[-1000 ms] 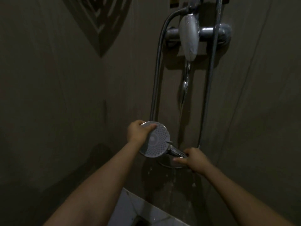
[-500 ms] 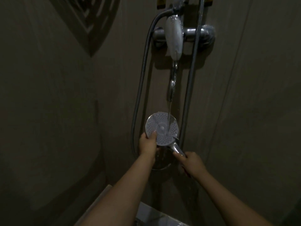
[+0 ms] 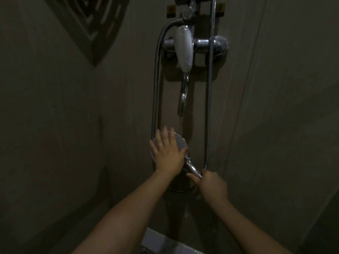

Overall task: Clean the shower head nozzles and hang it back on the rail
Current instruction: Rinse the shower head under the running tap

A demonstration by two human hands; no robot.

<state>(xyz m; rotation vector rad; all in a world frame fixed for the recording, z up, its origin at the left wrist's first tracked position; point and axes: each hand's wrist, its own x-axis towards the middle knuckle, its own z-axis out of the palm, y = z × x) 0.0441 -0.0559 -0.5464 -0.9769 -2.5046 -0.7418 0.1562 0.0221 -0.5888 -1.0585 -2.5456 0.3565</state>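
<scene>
Landmark: chrome wall mixer valve [image 3: 218,45] w/ long white lever handle [image 3: 184,50], high on the dim beige tiled wall [image 3: 275,107].
Spout: chrome tap spout [image 3: 183,97] hangs straight below the mixer; thin stream of water [image 3: 181,123] drops from its tip.
Shower head: round white-faced, chrome-backed hand shower head [image 3: 180,143], well below the mixer, right under the stream; face toward camera, mostly hidden by the hand. Chrome handle [image 3: 192,167] slants down-right from the disc.
Left hand [image 3: 167,153]: fingers straight + spread, palm flat on the nozzle face; not gripping.
Right hand [image 3: 211,184]: fingers curled round lower end of the handle, holding it.
Hose: ribbed metal hose [image 3: 156,88] loops from top of mixer down its left side, passes behind the head, low loop under it; other run [image 3: 209,88] goes up on the right, past the mixer.
Below: edge of a white fixture [image 3: 157,242] at bottom of view, directly under the mixer; can't tell what it is.
</scene>
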